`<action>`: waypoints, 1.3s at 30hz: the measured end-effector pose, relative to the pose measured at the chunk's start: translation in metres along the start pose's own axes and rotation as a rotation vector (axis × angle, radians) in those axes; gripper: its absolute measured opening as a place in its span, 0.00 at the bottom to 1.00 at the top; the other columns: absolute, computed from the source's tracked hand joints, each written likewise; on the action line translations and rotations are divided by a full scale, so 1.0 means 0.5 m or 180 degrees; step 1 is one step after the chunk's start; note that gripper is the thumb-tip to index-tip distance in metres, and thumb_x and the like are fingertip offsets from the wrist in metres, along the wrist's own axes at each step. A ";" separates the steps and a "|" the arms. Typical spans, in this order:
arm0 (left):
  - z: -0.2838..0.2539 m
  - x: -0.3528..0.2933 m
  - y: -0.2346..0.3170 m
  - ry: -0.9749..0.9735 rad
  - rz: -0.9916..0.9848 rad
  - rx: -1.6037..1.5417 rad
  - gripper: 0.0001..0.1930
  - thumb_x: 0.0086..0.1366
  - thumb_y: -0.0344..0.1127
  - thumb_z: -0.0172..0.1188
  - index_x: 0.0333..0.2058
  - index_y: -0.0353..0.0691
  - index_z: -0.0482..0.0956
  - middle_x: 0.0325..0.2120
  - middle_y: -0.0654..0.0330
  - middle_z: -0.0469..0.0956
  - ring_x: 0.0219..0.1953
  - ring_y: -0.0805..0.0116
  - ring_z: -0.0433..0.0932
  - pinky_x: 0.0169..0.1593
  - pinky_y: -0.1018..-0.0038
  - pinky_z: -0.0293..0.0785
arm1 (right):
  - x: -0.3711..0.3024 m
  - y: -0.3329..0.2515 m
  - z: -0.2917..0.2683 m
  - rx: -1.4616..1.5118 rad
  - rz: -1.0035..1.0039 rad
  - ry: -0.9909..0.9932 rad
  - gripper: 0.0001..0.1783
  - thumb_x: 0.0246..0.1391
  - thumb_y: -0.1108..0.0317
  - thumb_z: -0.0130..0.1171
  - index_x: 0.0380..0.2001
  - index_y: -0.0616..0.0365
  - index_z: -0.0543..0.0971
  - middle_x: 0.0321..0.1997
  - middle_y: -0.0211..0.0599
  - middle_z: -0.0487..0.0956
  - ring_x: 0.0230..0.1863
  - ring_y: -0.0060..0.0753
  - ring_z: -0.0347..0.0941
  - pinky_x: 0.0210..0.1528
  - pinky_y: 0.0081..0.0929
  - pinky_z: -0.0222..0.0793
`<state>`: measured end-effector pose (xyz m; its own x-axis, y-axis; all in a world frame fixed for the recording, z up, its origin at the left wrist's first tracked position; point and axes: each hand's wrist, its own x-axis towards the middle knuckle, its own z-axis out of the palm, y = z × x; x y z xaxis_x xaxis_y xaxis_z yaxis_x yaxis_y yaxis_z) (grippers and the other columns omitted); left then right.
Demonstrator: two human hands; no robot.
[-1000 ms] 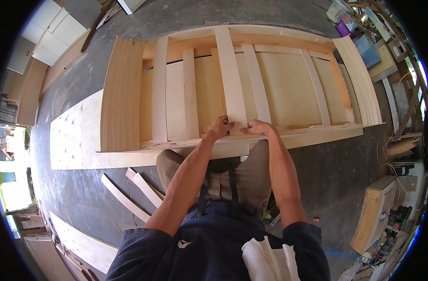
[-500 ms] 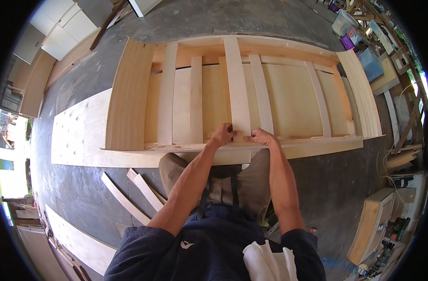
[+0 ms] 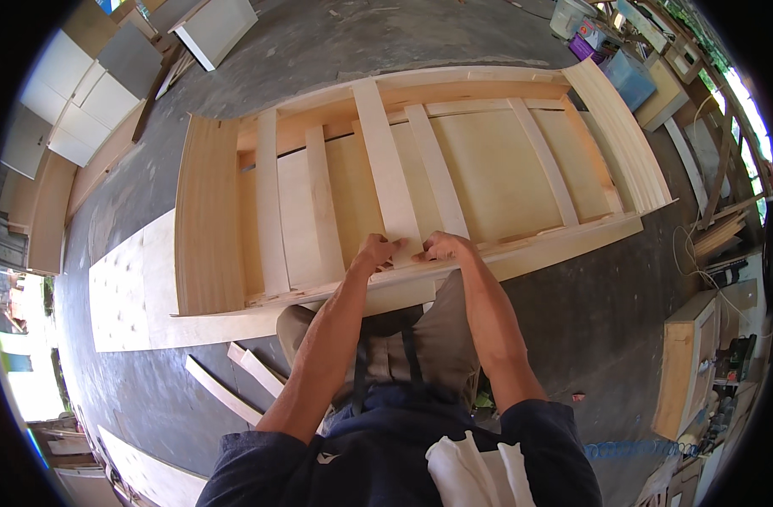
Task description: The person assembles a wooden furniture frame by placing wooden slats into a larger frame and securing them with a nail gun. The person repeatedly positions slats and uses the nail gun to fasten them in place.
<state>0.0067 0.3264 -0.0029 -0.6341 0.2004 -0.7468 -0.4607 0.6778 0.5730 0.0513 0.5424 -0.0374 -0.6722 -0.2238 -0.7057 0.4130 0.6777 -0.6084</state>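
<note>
– Right, where do we stand with the slat (image 3: 386,160)?

– Both our hands are on its near end. The left hand (image 3: 376,251) and the right hand (image 3: 441,247) sit side by side, fingers curled down over the end of that pale board, pressing it where it meets the near rail (image 3: 538,247) of the wooden frame (image 3: 204,220). We would call it a press more than a pinch, though from this height we cannot quite tell whether the fingertips hook under the edge.

– And the slat runs how?

– Straight away from us, across the frame to the far rail (image 3: 454,80). It lies over the plywood back panel (image 3: 488,177), with a narrower slat (image 3: 437,169) just beside it on the right and two more slats (image 3: 268,203) well apart on the left.

– What makes the seating go well, do we think?

– We judge that even pressure from both hands matters most, so the end drops flat instead of rocking. We should sight along the board and keep its gap to the neighbouring slat the same from near end to far. Keeping the end flush with the rail, not overhanging it, looks important too.

– Anything around us to mind?

– Loose offcut strips (image 3: 234,380) lie on the concrete floor (image 3: 572,338) by our left knee, and a long flat plywood sheet (image 3: 124,296) lies beside the frame.
</note>
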 end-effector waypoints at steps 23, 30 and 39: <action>-0.156 0.215 0.205 0.0259 0.1618 0.3696 0.50 0.58 0.44 0.69 0.68 0.22 0.48 0.71 0.37 0.40 0.73 0.46 0.48 0.72 0.63 0.55 | -0.060 -0.016 0.051 -0.0020 -0.0613 0.1322 0.30 0.37 0.40 0.74 0.32 0.55 0.82 0.32 0.36 0.84 0.37 0.41 0.81 0.42 0.39 0.74; -0.188 0.231 0.210 0.0039 0.1696 0.3746 0.45 0.58 0.38 0.68 0.68 0.30 0.53 0.71 0.41 0.42 0.71 0.48 0.54 0.69 0.63 0.60 | -0.059 -0.017 0.059 -0.0382 -0.0824 0.1487 0.31 0.44 0.36 0.68 0.26 0.56 0.76 0.25 0.38 0.79 0.31 0.46 0.78 0.36 0.44 0.71; -0.214 0.247 0.183 -0.0123 0.1745 0.3724 0.42 0.56 0.27 0.58 0.69 0.37 0.53 0.73 0.51 0.44 0.71 0.54 0.56 0.69 0.64 0.62 | -0.075 -0.055 0.059 -0.0739 -0.0427 0.1414 0.31 0.47 0.34 0.64 0.27 0.55 0.77 0.27 0.38 0.81 0.33 0.47 0.80 0.38 0.43 0.74</action>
<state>-0.1802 0.3375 -0.0065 -0.5390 0.6545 -0.5302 0.6789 0.7102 0.1865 0.0833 0.5117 -0.0048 -0.9267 -0.0346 -0.3742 0.1921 0.8122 -0.5508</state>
